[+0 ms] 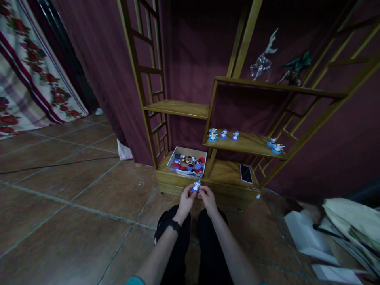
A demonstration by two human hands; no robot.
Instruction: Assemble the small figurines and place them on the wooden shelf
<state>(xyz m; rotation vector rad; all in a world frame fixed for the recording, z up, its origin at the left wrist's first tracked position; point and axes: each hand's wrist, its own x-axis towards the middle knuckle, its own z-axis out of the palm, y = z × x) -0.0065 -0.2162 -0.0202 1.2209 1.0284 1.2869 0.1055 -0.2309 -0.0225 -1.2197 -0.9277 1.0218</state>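
A small figurine (pixel 196 186) with a blue-purple top and a purple base is held upright between my two hands, in front of the wooden shelf unit. My left hand (pixel 188 196) grips its left side with closed fingers; a dark band circles that wrist. From the right, the fingers of my right hand (pixel 208 197) pinch its base. Just beyond my hands, a cardboard box (pixel 181 172) on the bottom shelf holds several more figurines and red and purple pieces. Similar figurines (pixel 223 133) stand on the middle shelf (pixel 249 142), with two blue-based ones (pixel 278 149) at its right end.
A phone (pixel 246 174) lies on the bottom shelf at right. The upper shelf (pixel 276 86) bears a clear deer ornament (pixel 262 61) and a dark statuette (pixel 297 69). White boxes (pixel 308 233) and a pale bag (pixel 350 221) lie on the floor at right. A cable (pixel 62 164) crosses the tiles at left.
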